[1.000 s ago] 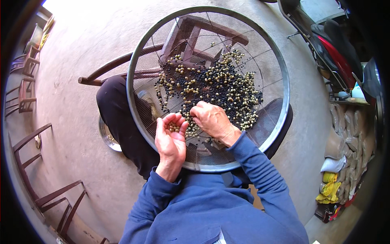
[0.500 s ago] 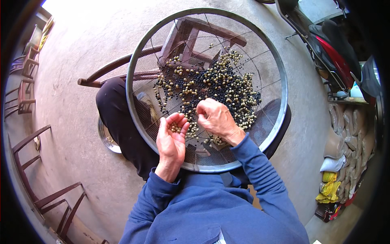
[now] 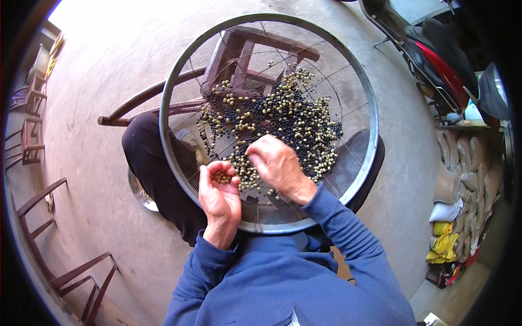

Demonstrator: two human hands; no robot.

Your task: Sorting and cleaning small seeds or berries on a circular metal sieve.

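Observation:
Across my lap rests a round wire-mesh sieve (image 3: 373, 136) with a grey rim. Pale, round beans or coffee cherries (image 3: 299, 80) and darker, nearly black ones (image 3: 278, 111) lie mixed on its mesh. My left hand (image 3: 222, 204), palm up and cupped over the near left of the sieve, holds several pale beans (image 3: 221, 177). Just right of it, my right hand (image 3: 280, 168) is over the near part of the pile, fingers pinched downward. Its fingertips are mostly hidden by the hand, so anything between them cannot be made out.
Through the mesh shows a wooden chair (image 3: 155, 93) beyond my knees. A metal bowl (image 3: 142, 191) sits on the floor beside my left leg. More wooden chairs (image 3: 41, 204) line the left. Stacked sacks (image 3: 465, 190) and a red-and-black motorbike (image 3: 448, 70) stand right.
My right hand has moved left, closer to my cupped left hand. The left hand's fingers have curled in more around the beans. The whole view has shifted slightly.

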